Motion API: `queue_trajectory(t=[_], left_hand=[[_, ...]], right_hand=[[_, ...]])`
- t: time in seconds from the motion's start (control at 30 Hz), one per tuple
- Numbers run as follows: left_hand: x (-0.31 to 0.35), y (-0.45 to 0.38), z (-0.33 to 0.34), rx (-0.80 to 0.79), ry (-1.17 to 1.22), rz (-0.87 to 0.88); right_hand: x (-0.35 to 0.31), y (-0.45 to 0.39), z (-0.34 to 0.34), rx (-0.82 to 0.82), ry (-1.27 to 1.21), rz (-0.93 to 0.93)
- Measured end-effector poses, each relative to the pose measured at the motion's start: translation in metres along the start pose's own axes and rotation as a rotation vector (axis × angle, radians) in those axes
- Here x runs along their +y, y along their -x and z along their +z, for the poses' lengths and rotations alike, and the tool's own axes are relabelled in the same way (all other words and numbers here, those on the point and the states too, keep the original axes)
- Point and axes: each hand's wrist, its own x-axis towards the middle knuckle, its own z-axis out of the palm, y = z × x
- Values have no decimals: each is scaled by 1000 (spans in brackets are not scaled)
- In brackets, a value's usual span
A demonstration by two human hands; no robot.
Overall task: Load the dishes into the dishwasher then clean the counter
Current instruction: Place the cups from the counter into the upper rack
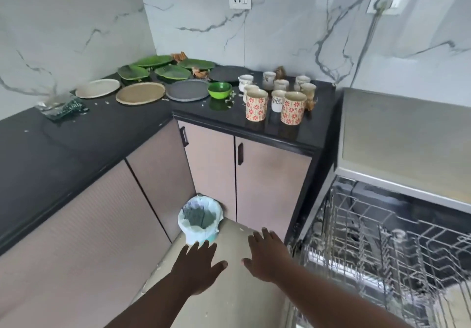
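Dishes: plates [140,93], green bowl [219,89] and cups [276,98] on black counter [102,134]. Dishwasher [397,238] at right, rack [382,246] pulled out. Left hand [197,264] and right hand [266,255] spread flat, holding nothing, above floor near bin [200,219].

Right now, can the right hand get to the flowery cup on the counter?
Probably yes. The right hand is open and empty, low beside the dishwasher rack. The nearest flowery cup stands near the counter's front edge with nothing before it. It likely needs a lift and forward stretch.

Head view, down toward counter [102,134] corner
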Motion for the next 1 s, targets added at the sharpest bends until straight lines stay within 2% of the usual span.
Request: queue_trajectory(t=[0.27,0.6,0.7,0.8,1.0], left_hand=[[-41,-89,-69,115,15,98],[-74,-201,-211,167,40,293],[-64,-230,-246,271,197,351],[-44,-258,-273,389,390,397],[3,-309,-305,439,722,383]], right_hand=[[11,-95,-57,45,-11,77],[32,-192,-156,154,-113,385],[47,-202,-182,303,-232,456],[70,-205,-206,528,-368,552],[127,-223,-222,827,-672,781]])
